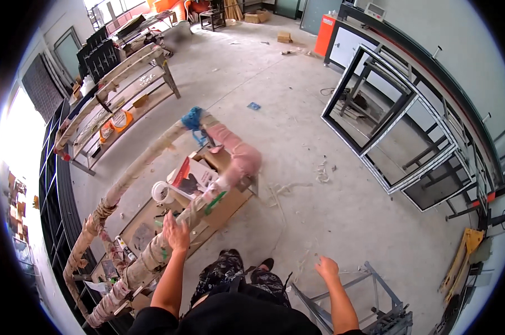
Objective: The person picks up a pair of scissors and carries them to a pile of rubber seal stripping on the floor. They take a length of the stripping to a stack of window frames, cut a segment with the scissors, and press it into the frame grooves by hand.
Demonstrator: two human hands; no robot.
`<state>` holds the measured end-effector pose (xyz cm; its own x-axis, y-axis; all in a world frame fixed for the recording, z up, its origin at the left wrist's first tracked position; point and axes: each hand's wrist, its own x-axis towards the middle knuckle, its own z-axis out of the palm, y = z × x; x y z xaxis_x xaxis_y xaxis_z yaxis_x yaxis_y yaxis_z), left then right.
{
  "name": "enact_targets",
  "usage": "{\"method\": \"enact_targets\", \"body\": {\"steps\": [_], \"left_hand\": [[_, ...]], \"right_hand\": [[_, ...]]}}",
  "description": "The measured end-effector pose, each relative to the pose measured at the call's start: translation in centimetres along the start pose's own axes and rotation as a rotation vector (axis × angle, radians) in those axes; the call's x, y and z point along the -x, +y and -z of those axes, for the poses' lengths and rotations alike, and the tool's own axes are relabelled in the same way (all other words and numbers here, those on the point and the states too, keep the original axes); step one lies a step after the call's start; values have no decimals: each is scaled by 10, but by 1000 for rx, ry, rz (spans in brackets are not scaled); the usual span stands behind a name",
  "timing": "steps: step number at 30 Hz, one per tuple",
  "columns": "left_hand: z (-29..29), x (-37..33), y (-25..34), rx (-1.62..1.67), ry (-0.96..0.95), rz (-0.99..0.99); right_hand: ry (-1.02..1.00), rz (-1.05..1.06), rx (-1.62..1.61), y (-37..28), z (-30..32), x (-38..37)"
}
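Note:
My left hand (176, 231) is over the near rail of a padded work frame (146, 259), its fingers stretched out and nothing visible in them. Whether it touches the rail I cannot tell. Tape and cloth wrap the rail, with pink padding (244, 159) and a blue bundle (191, 118) at its far end. My right hand (327, 268) is off to the right above the floor, fingers loosely curled, with nothing seen in it. The nearest thing to it is a grey metal stand (375, 285).
Inside the padded frame are cardboard boxes (227, 209), a white tape roll (162, 192) and a tube (125, 248). Window frames (389, 120) lean at the right, near a yellow pallet jack (465, 251). A wooden bench (168, 78) stands at the far left. Plastic scraps (322, 173) litter the floor.

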<state>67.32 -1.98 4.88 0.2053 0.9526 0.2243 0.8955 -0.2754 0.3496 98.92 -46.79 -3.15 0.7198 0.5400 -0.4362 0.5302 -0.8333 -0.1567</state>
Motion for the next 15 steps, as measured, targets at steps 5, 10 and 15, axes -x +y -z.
{"method": "enact_targets", "body": {"steps": [5, 10, 15], "left_hand": [[-51, -65, 105, 54, -98, -60], [-138, -156, 157, 148, -78, 99], [-217, -259, 207, 308, -57, 345]], "right_hand": [[-169, -2, -231, 34, -4, -49], [-301, 54, -486, 35, 18, -148], [-209, -297, -998, 92, 46, -223]]}}
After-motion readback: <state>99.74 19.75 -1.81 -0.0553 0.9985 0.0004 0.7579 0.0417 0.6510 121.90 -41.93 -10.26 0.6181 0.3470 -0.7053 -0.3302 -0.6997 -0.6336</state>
